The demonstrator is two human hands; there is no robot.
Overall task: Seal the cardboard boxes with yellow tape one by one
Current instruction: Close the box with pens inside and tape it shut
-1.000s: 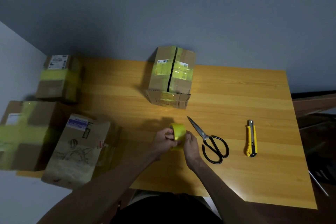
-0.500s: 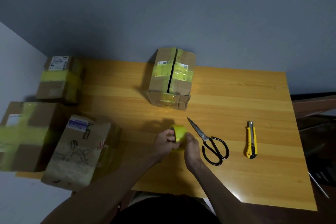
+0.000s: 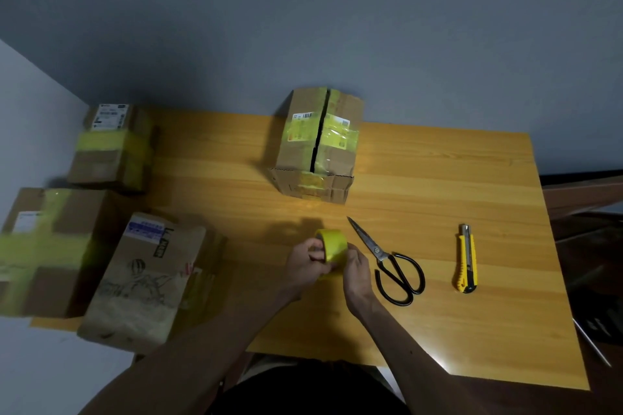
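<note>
Wooden surface (image 3: 438,178), grey wall (image 3: 404,27) behind. Cardboard boxes (image 3: 111,145): four. Centre box (image 3: 317,145), yellow-taped, top seam open; three left boxes (image 3: 145,283) at the edge. Yellow tape roll (image 3: 333,244): one, held at front centre, left hand (image 3: 306,263) and right hand (image 3: 357,269) fingers curled round it. Scissors (image 3: 387,259): one pair. Utility knife (image 3: 467,259): one, rightward.

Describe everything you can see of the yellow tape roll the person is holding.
The yellow tape roll is a wide, glossy, plastic-looking ring held on edge over the wooden table, its open core facing left. The left hand grips it, fingers in the core; the right hand pinches its near side. Black-handled scissors lie just right of it, not touching it.
</note>
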